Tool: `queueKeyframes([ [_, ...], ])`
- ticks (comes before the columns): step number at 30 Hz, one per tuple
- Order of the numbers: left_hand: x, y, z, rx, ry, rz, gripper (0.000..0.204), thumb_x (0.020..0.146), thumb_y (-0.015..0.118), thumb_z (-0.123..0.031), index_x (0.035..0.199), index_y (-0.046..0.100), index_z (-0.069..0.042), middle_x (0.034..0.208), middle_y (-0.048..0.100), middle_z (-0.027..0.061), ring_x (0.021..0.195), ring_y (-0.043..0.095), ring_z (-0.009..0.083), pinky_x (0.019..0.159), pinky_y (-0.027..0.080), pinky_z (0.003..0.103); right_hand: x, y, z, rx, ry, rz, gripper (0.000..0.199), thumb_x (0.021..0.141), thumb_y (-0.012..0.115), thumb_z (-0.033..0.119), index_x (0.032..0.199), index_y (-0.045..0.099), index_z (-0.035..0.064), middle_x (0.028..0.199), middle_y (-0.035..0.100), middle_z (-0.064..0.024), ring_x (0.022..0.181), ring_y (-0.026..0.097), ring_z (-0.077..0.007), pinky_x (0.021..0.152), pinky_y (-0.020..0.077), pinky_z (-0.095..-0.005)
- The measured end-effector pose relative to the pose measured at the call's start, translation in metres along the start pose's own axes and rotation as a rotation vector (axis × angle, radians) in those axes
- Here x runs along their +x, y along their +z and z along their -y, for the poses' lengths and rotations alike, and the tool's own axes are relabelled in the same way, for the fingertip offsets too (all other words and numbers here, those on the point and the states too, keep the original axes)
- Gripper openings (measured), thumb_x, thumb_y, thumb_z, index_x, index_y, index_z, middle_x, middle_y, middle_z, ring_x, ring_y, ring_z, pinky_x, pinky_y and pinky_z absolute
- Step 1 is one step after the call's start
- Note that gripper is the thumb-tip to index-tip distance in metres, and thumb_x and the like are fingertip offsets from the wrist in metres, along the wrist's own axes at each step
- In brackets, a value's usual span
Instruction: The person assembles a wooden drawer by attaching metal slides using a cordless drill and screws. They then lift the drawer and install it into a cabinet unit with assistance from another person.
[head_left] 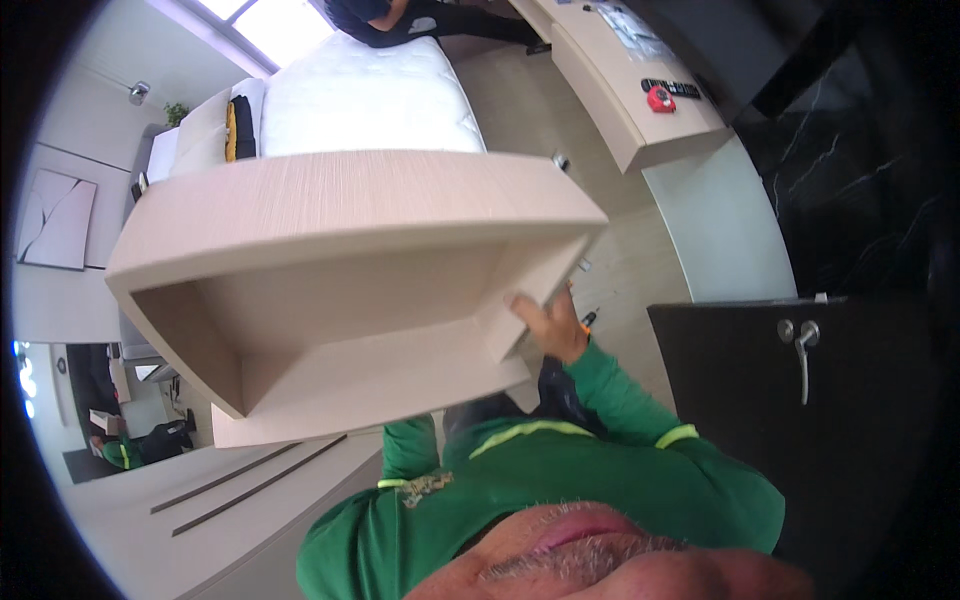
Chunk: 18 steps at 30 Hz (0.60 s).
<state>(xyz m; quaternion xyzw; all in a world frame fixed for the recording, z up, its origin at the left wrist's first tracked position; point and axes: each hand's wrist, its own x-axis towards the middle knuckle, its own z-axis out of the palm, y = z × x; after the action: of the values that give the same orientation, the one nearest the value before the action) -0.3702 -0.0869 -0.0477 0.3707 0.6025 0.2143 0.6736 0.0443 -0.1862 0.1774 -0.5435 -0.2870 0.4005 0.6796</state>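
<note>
A pale wood-grain box shelf (350, 190), open on the side facing me, is held up in front of my body. My right hand (554, 330) grips its right side panel, with the thumb on the inner face and the fingers around the outside. The inside of the box holds nothing that I can see. My left sleeve (410, 447) runs up beneath the lower panel, and the box hides my left hand. Beside my right hand, an orange and black tool (589, 320), perhaps a drill, shows in part near the floor.
Beyond the box lies a white mattress (370, 95), with a person in dark clothes (400, 22) at its far end. A long wooden console (625, 85) on the right carries a red tape measure (660, 99). A dark door (740, 380) stands near right, a pale cabinet (250, 510) near left.
</note>
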Motion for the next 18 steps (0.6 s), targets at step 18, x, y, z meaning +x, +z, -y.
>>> queueKeyframes([
  [18, 0.030, -0.217, -0.246, 0.237, -0.002, 0.231, 0.107, 0.088, 0.041, -0.085, 0.146, 0.046, 0.004, 0.134, 0.062, 0.0178, 0.128, 0.058, 0.0292, 0.106, 0.050, 0.046, -0.009, 0.011, -0.093, -0.174, 0.397, 0.032, 0.071, 0.078, 0.062, 0.016, 0.144, 0.043, -0.0047, 0.131, 0.056, -0.0216, 0.122, 0.052, -0.0307, 0.107, 0.0419, -0.0385],
])
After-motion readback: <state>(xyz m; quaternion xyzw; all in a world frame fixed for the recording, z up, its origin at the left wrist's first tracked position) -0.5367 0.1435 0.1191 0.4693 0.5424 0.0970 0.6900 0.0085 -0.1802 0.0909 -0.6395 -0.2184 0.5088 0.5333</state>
